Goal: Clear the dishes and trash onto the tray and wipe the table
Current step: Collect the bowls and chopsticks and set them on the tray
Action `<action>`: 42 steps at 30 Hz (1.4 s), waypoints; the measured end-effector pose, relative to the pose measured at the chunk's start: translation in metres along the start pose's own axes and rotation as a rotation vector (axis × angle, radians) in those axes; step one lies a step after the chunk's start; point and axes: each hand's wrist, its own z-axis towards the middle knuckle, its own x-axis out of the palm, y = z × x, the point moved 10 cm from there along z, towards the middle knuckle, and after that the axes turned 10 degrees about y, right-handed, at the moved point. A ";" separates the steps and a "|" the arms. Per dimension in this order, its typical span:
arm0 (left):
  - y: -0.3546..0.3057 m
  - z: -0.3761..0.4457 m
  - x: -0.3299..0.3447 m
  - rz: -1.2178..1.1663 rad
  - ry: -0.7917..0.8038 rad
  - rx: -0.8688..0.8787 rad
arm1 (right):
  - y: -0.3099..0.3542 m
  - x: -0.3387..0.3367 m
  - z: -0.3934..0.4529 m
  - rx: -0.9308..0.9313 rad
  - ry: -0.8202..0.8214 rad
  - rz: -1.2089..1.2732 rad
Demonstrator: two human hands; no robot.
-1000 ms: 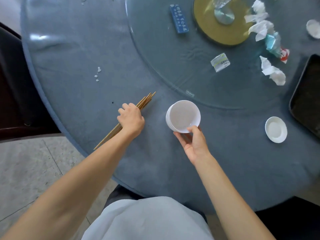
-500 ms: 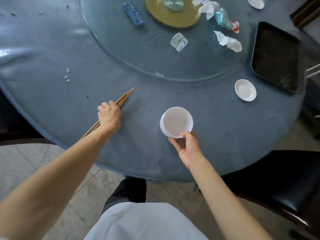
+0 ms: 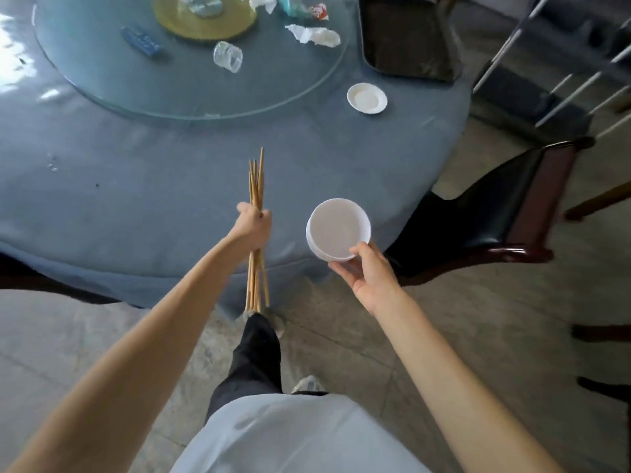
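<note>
My left hand (image 3: 253,226) grips a bundle of wooden chopsticks (image 3: 256,186) upright, lifted off the round blue table (image 3: 136,199) near its front edge. My right hand (image 3: 367,274) holds a stack of white bowls (image 3: 338,228) by the rim, over the table's edge. A small white saucer (image 3: 367,98) lies on the cloth to the far right. The dark tray (image 3: 406,35) sits at the table's far right edge. On the glass turntable (image 3: 102,87) lie crumpled tissues (image 3: 314,35), a clear plastic cup on its side (image 3: 228,56), a blue packet (image 3: 141,42) and wrappers (image 3: 319,10).
A dark chair (image 3: 495,216) stands close to the table at the right, and metal chair legs (image 3: 563,63) show beyond it. A gold disc (image 3: 205,18) sits at the turntable's centre. Small white crumbs (image 3: 53,162) lie on the cloth at left. My legs stand on the tiled floor below.
My left hand has lifted the chopsticks off the table and turned them upright. I have stepped right, the bowl stack moving with my right hand toward the tray side.
</note>
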 end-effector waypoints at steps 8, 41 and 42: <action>-0.112 -0.085 0.182 -0.330 0.383 0.157 | 0.065 -0.128 -0.110 -0.093 -0.151 0.154; -0.419 -0.008 0.598 -0.755 0.611 -0.060 | 0.476 -0.497 0.004 -0.070 -0.165 0.170; -0.429 0.003 0.603 -0.772 0.586 -0.056 | 0.492 -0.498 0.019 -0.056 -0.138 0.150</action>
